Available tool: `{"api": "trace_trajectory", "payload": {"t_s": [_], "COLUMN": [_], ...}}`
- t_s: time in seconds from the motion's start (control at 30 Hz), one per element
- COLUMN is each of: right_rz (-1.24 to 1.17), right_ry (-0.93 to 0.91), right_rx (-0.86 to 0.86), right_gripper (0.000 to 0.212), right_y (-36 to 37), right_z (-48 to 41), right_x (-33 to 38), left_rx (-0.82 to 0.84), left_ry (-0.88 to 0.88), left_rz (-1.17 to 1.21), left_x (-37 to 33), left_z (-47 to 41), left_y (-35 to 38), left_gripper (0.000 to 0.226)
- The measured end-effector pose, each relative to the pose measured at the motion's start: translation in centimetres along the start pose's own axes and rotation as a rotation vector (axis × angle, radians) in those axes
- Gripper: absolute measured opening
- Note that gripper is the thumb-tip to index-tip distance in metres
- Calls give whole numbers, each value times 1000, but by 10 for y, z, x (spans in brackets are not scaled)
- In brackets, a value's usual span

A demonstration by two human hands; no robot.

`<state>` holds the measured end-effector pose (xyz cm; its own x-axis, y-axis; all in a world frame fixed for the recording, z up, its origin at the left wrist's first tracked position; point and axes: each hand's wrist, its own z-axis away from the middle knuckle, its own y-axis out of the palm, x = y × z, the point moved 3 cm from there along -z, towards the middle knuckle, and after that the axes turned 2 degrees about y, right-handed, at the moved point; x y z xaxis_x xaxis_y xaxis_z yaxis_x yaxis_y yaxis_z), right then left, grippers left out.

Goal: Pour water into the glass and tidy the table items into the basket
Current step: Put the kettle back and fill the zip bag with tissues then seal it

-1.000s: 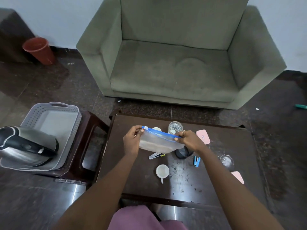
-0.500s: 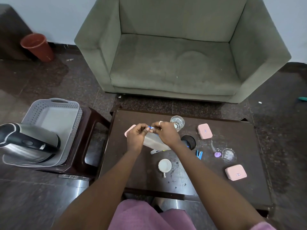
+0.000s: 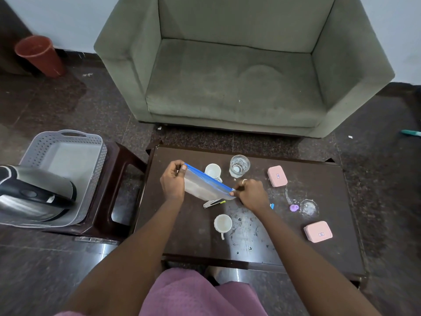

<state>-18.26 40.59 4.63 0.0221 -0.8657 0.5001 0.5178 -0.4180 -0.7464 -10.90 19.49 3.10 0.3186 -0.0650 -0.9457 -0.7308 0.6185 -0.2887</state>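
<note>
Glass (image 3: 239,166) at far centre of the surface (image 3: 196,238) already holds water, clear tumbler, ribbed-looking base; pouring step looks done. Kettle (image 3: 34,195), brushed steel with black handle, lies in the near end of the basket (image 3: 68,142), a grey perforated plastic tray with cut-out handles, standing on a dark stool to the left of the surface. Apart from the kettle the basket shows only bare floor, so tidying has barely started. Both hands hold a zip bag (image 3: 205,187) above the surface: left hand (image 3: 173,183) pinches the far-left end of the blue zip strip between thumb and fingers, right hand (image 3: 251,193) pinches the near-right end, fingers curled closed. Bag is thin frosted plastic, limp, pale contents at the bottom that I cannot identify. Left on the surface: two small white ceramic cups (image 3: 213,172) (image 3: 222,223), two pink rounded-rectangle cases (image 3: 276,176) (image 3: 317,231), a metal stapler (image 3: 213,203) partly under the bag, a clear plastic spoon with purple end (image 3: 291,201), a clear round lid or dish (image 3: 309,207). Surface is dark wood, scuffed and smeared near centre.
</note>
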Motion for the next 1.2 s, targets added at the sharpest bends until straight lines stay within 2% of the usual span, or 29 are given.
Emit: {"api": "trace_trajectory", "payload": {"t_s": [0.13, 0.27, 0.4, 0.47, 0.53, 0.57, 0.6, 0.67, 0.73, 0.8, 0.87, 0.93, 1.0, 1.03, 1.1, 1.13, 1.17, 1.2], "right_rz": [2, -34, -22, -59, -129, -164, -202, -280, -324, -364, -350, -155, 32, 114, 341, 415, 479, 570], "right_ry": [-12, -156, -213, -186, -168, -151, -128, -80, -33, 23, 97, 135, 56, -53, -453, -643, -757, -794], "right_rx": [66, 160, 107, 78, 63, 60, 59, 53, 33, -1, -86, -226, -310, -352, -424, -321, -131, 75], "right_gripper": [18, 31, 22, 19, 15, 12, 9, 9, 11, 12, 12, 22, 31, 32, 21, 15, 17, 25], "right_y": [-2, 0, 12, 15, 19, 21, 23, 25, 26, 27, 26, 24, 22, 21, 22, 28, 33, 39], "right_z": [0, 2, -2, -3, -1, 0, 1, 3, 4, 5, 8, 12, 16, 17, 17, 18, 16, 16], "right_x": [-1, 21, 42, 46, 46, 46, 46, 44, 40, 35, 28, 21, 19, 21, 31, 34, 33, 30], "left_rx": [1, 78, 95, 101, 131, 158, 212, 355, 410, 384, 317, 235, 226, 256, 321, 334, 335, 331], "left_ry": [-19, 14, 98, 89, -40, -100, -136, -201, -223, -185, -152, -126, -82, -48, 46, 92, 124, 141], "left_rz": [16, 23, -47, -35, -47, -109, -172, -173, -135, -207, -289, -345, -369, -373, -407, -437, -457, -459], "left_x": [-1, -8, -14, -16, -12, -8, -5, 1, 3, 4, 1, -2, -4, -5, -9, -11, -13, -14], "left_z": [0, -1, 2, 4, 9, 13, 18, 27, 34, 36, 38, 40, 43, 44, 47, 49, 50, 50], "left_y": [0, 4, 6, 9, 16, 21, 25, 33, 36, 37, 35, 30, 29, 30, 35, 38, 39, 41], "left_gripper": [9, 11, 12, 29, 66, 75, 74, 54, 34, 26, 27, 26, 28, 29, 26, 22, 22, 24]}}
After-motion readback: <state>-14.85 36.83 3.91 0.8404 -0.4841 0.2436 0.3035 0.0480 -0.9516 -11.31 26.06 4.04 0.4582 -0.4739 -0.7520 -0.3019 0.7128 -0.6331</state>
